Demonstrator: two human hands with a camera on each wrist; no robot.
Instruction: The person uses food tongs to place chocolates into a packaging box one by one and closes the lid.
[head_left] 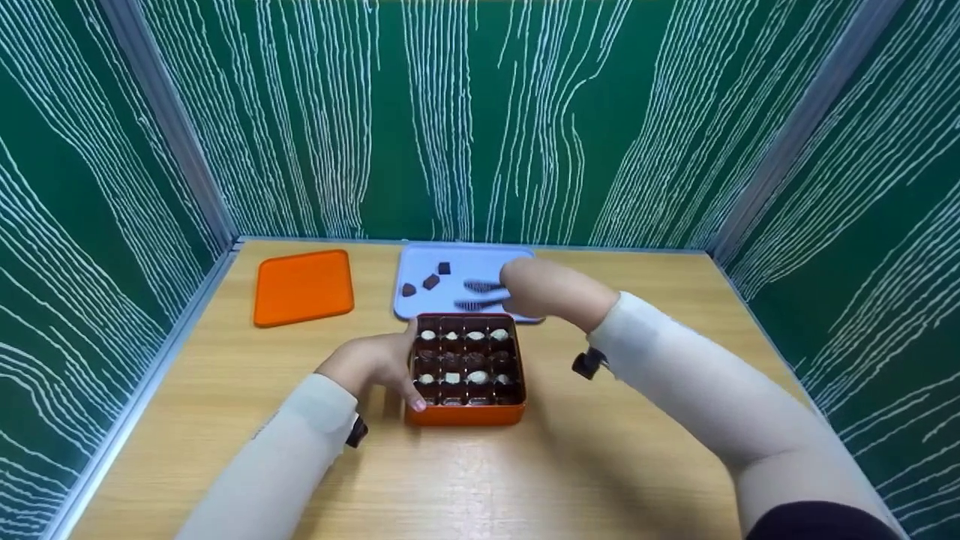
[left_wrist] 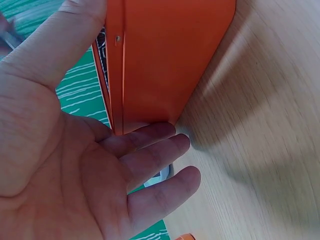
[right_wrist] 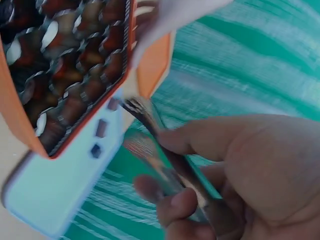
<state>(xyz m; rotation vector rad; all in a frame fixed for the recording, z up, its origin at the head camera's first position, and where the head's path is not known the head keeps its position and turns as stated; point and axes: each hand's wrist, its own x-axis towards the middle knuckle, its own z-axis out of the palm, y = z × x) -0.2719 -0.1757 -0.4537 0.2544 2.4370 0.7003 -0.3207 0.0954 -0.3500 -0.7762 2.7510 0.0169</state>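
An orange square tin box (head_left: pixel 466 415) stands on the table, its dark divided insert holding rows of white-topped and dark chocolates (head_left: pixel 475 377). My left hand (head_left: pixel 379 366) holds the box at its left side, thumb at the near corner and fingers at the far one; in the left wrist view those fingers (left_wrist: pixel 155 150) lie against the orange wall. Beyond the box, my right hand (head_left: pixel 536 289) grips metal tongs (head_left: pixel 480 304) over the light blue tray (head_left: pixel 420 259). The tong tips are apart with nothing visible between them. Three dark chocolates (head_left: pixel 430 282) lie on the tray, left of the tips.
An orange lid-like tray (head_left: pixel 304 289) lies at the back left of the wooden table (head_left: pixel 600 450). Green panels with white wavy lines (head_left: pixel 465 120) close off the back and both sides. The blue tray sits right behind the box.
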